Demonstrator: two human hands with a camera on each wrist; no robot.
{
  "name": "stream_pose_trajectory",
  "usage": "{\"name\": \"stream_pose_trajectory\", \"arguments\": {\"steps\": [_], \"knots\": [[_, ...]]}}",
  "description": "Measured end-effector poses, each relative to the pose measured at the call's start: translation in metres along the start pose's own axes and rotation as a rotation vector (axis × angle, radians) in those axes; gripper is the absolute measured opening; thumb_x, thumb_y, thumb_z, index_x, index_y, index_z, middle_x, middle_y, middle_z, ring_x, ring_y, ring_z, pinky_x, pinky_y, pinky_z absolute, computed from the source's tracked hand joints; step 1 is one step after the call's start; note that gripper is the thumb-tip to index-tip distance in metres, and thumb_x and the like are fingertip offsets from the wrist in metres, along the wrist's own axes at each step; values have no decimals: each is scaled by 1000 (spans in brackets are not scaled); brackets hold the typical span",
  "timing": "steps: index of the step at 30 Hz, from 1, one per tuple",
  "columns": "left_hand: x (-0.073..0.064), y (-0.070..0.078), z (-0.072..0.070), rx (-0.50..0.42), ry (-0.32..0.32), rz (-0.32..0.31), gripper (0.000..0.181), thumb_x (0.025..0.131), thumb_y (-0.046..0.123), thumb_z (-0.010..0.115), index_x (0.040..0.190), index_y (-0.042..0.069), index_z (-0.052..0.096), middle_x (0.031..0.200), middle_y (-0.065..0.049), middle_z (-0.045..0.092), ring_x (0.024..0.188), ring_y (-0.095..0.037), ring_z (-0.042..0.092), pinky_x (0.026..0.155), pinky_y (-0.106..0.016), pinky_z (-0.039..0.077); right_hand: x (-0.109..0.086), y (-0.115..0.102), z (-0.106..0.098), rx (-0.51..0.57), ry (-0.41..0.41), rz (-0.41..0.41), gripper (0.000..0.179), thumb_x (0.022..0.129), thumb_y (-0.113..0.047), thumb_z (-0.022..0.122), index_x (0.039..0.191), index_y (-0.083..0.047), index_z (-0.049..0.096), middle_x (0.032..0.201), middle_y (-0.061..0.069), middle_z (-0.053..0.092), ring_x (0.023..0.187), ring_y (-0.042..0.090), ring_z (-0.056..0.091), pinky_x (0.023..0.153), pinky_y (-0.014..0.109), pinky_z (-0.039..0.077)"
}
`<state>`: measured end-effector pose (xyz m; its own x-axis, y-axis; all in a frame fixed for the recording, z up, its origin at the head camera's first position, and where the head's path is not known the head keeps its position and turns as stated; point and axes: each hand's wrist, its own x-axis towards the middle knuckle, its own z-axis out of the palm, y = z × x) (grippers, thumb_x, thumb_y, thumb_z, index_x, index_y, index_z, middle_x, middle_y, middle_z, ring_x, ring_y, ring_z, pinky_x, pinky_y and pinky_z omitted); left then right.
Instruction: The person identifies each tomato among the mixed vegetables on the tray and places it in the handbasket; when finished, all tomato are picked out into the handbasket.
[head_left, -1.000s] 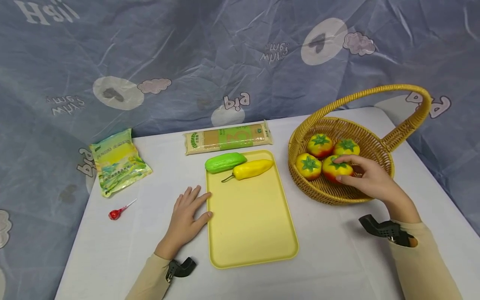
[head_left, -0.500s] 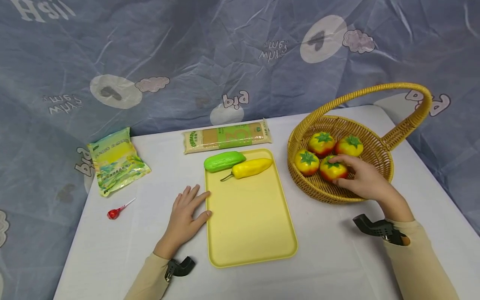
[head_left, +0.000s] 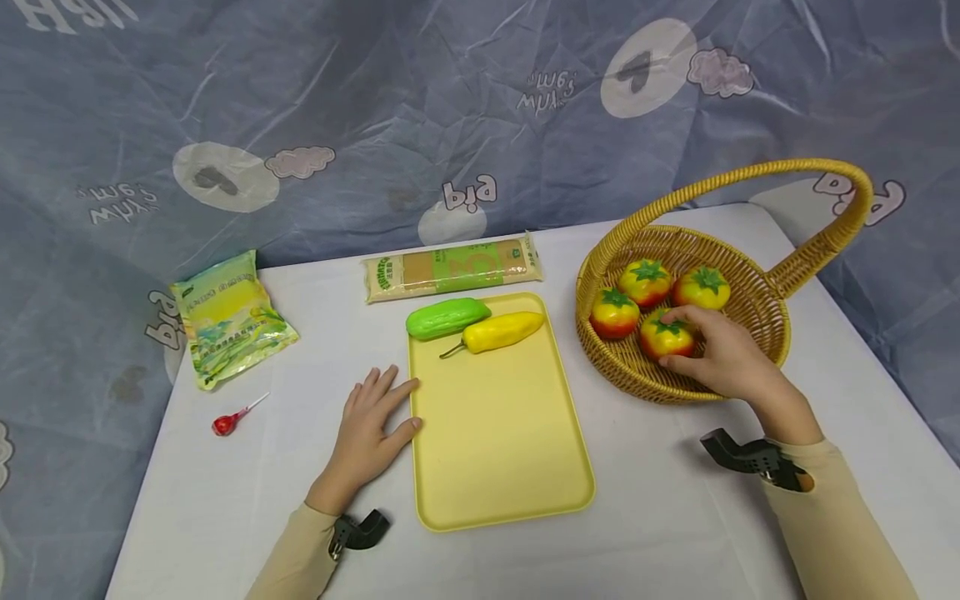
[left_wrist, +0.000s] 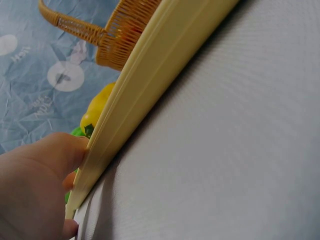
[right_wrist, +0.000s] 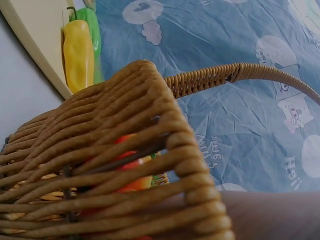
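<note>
My right hand (head_left: 723,354) reaches into the wicker basket (head_left: 750,275) and holds a yellow-and-red toy tomato (head_left: 667,337) between thumb and fingers. Three similar tomatoes, among them one at the back (head_left: 645,283), lie beside it. In the right wrist view the basket's weave (right_wrist: 115,170) covers most of that hand. My left hand (head_left: 367,433) lies on the cloth with its fingers spread, thumb and index fingertips at the left rim of the yellow tray (head_left: 498,442). On the tray's far end are a yellow pepper (head_left: 502,332) and a green bumpy vegetable (head_left: 447,318).
A long noodle packet (head_left: 453,268) lies behind the tray. At the left are a green-yellow bag (head_left: 232,321) and a red lollipop (head_left: 225,425). The basket's tall handle (head_left: 757,171) arches over its far side; a printed grey-blue cloth (head_left: 420,100) hangs behind the table.
The right hand has shifted slightly left with its fingers on the front tomato, and the tomatoes in the basket have moved a little. The left hand stays at the tray rim.
</note>
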<state>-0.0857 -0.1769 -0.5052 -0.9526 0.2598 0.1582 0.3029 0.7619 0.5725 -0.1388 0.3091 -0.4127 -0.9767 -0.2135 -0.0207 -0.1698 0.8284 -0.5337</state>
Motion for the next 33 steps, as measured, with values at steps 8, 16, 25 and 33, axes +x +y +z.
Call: {"name": "stream_pose_trajectory", "arguments": {"steps": [8,16,25,33], "knots": [[2,2,-2,-4,0,-3,55,92,33,72,143,18,60,161,-19,42,153,-47,27,121,-70,16,-2,-4,2,-9,70,5,48,84,-17,83,122,0,58,126,31,56,120,50,49,96,67,40],[3,1,-2,0,1,-3,55,92,33,72,144,19,60,161,-18,41,153,-47,26,121,-70,16,-2,-5,0,-23,72,31,46,87,-18,80,125,-1,58,130,31,55,118,47,50,92,64,41],[2,0,-1,2,3,-3,55,92,33,73,143,19,60,161,-18,42,154,-46,27,121,-69,16,-2,-4,2,-34,67,44,48,86,-18,81,124,-2,59,127,30,56,112,45,51,88,60,42],[0,-1,1,-2,0,-4,55,92,33,73,144,19,60,161,-17,42,154,-46,26,121,-70,16,-3,-2,4,-44,80,16,49,81,-13,85,121,-2,60,121,28,59,104,40,52,82,54,43]]}}
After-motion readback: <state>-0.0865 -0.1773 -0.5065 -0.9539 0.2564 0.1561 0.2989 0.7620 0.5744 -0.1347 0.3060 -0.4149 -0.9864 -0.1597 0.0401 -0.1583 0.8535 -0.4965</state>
